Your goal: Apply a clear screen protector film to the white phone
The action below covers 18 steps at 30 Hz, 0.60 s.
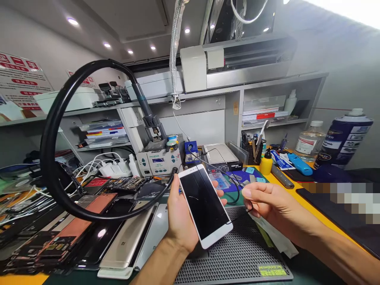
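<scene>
My left hand point(181, 217) is wrapped around a white smartphone point(204, 204), thumb along its left edge and fingertips showing past its right edge. The phone is tilted, its dark screen facing me, with a few thin bright marks on the glass. To the right of the phone, and apart from it, my right hand point(264, 198) is closed in a pinch. Something thin and dark seems to stick out below its fingertips, too small to name. Under both hands lies a grey perforated mat point(231, 257).
A thick black hose point(49, 130) loops at left from a hot air station point(160, 160). Several phones, including a gold one point(127, 237), lie at left. At right are a yellow bottle point(266, 162), a spray can point(344, 138) and a dark flat pad point(335, 209).
</scene>
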### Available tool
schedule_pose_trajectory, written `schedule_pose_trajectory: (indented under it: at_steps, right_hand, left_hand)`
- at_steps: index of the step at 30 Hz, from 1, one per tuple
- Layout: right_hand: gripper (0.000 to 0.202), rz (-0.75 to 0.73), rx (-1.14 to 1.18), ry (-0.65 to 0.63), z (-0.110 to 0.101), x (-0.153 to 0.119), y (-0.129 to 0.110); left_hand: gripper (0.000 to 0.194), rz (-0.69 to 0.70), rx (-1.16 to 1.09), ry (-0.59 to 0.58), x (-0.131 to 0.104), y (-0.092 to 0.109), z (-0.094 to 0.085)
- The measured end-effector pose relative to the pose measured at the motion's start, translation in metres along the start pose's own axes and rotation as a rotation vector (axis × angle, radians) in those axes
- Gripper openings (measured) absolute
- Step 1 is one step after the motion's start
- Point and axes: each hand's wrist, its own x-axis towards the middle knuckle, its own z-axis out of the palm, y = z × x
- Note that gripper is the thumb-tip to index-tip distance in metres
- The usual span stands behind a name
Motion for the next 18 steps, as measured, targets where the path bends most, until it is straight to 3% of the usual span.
schedule_pose_trajectory:
  at_steps: [8,18]
  right_hand:
    - [0.028,0.020,0.049,0.051,-0.001,0.001,-0.006]
    - [0.022,-0.010,0.065,0.008,-0.010,0.003,-0.003]
  left_hand:
    - [0.068,0.042,-0.022,0.016,0.000,0.001,-0.002]
    - [0.072,0.016,-0.045,0.011,0.001,0.003,-0.007]
